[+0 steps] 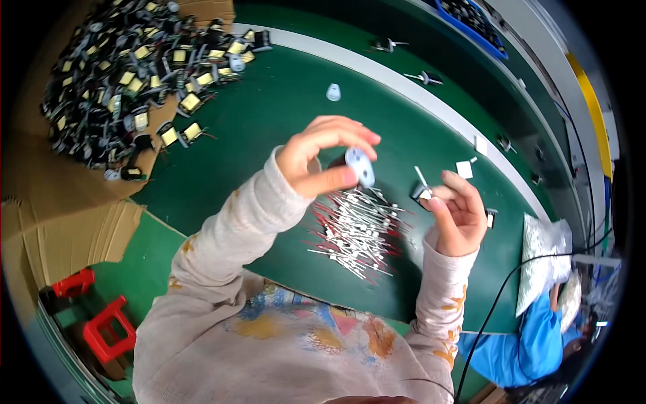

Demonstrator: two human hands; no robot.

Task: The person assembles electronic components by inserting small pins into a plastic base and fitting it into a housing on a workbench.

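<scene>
My left hand (323,151) is closed around a small grey rounded plastic housing (361,167) with holes in its face; a dark part shows behind it. To the right, my right hand (461,212) pinches a small white connector (425,194) between thumb and fingertips. A thin pale stick-like piece (421,177) rises beside those fingertips, and I cannot tell whether it is joined to the connector. Below and between the hands lies a heap of short white and red wire leads (360,232) on the green table. A dark small part (418,190) sits just left of my right fingertips.
A cardboard sheet (40,232) at the far left bears a big pile of small dark assemblies with yellow pads (128,74). A loose grey cap (334,92) lies beyond my left hand. Clear plastic bag (538,256), black cable (501,296) and a blue-sleeved person (518,343) are at right.
</scene>
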